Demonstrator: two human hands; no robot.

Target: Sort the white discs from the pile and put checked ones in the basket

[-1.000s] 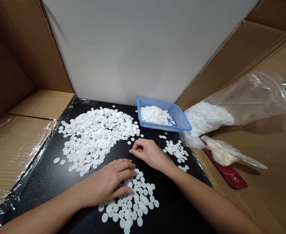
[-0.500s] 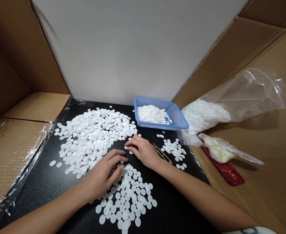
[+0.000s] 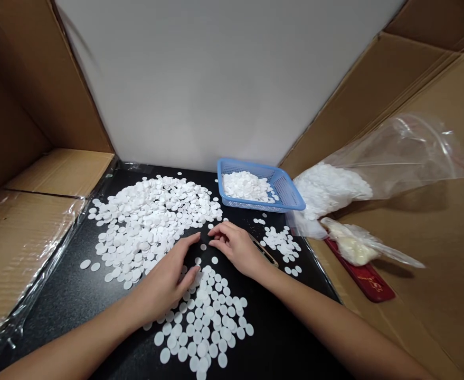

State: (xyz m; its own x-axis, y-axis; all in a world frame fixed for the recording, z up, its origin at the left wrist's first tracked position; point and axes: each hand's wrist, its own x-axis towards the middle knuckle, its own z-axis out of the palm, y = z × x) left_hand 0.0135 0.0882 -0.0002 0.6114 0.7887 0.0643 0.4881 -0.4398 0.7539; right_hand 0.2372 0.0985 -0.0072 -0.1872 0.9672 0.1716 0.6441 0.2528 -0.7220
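My left hand [image 3: 168,279] is open, thumb and fingers spread apart, at the right edge of a wide heap of small white discs [image 3: 144,221]. Opposite it, my right hand [image 3: 239,248] has loosely bent fingers with a gap between thumb and forefinger, and nothing shows in it. Between the two hands lie a few single discs, one white disc [image 3: 203,247] close to the right thumb. Nearer me, a looser spread of white discs [image 3: 210,316] reaches under the left wrist. A slim metal-edged tool [image 3: 269,256], its kind unclear, is partly hidden behind the right hand.
A blue mesh basket [image 3: 293,198] holding white discs stands at the back. Right of the tool is a small disc group [image 3: 281,243]. A clear bag of discs [image 3: 330,187], a small knotted bag [image 3: 354,245] and a red case [image 3: 374,285] lie on cardboard at right.
My left fingers have lifted and spread away from the thumb. My right hand has drawn slightly right, and single discs now show between the hands.
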